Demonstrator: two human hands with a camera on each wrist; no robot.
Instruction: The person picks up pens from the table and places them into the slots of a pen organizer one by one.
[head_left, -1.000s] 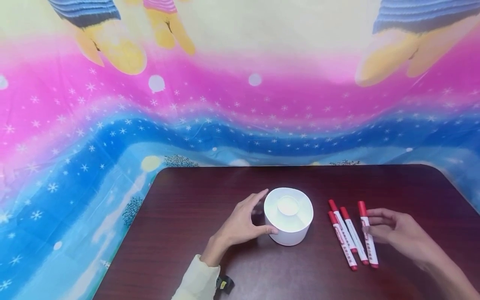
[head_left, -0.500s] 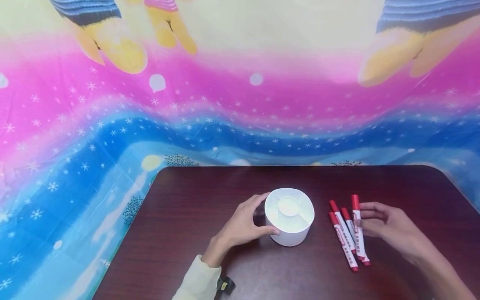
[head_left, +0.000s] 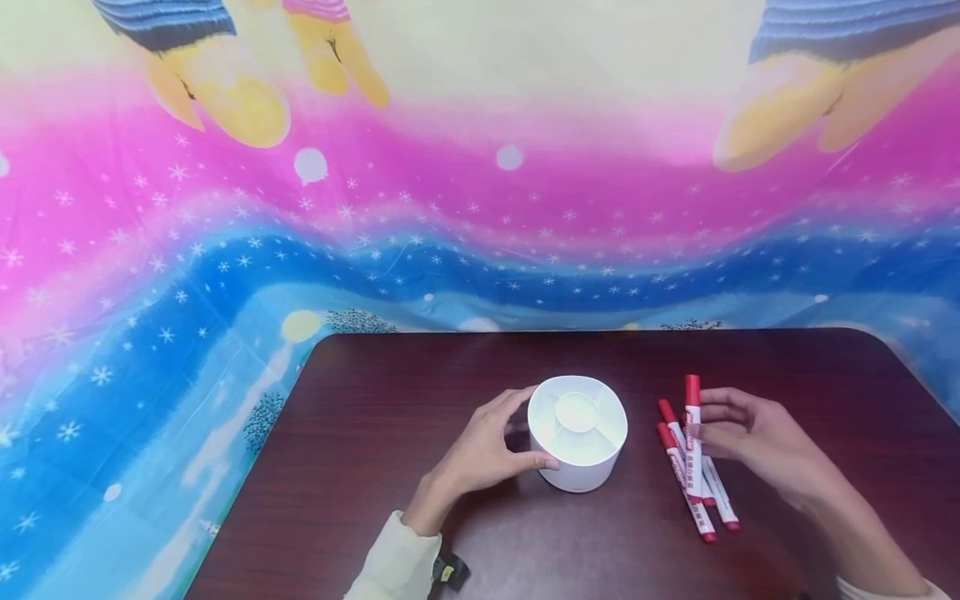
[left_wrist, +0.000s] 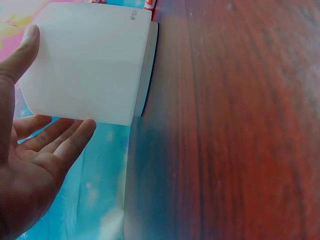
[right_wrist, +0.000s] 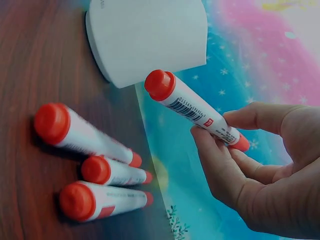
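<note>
A white round pen holder [head_left: 577,467] with a central cup and dividers stands on the table. My left hand [head_left: 483,442] holds it from the left, thumb against the front wall and fingers round the far side; the left wrist view shows the hand [left_wrist: 35,165] beside its smooth wall [left_wrist: 90,65]. My right hand [head_left: 761,437] pinches a red-capped white marker [head_left: 693,442] between thumb and fingers. That marker [right_wrist: 195,110] is raised and tilted in the right wrist view. Three similar markers [head_left: 720,496] lie beneath it on the table, one partly hidden.
The dark wood-grain table [head_left: 420,367] has rounded far corners. Behind it hangs a colourful printed cloth [head_left: 450,208]. A small black item with a yellow mark [head_left: 452,570] sits by the left sleeve [head_left: 397,558].
My right hand has picked up the rightmost marker and carried it up and left, over the other markers. My left hand and the pen holder have stayed in place.
</note>
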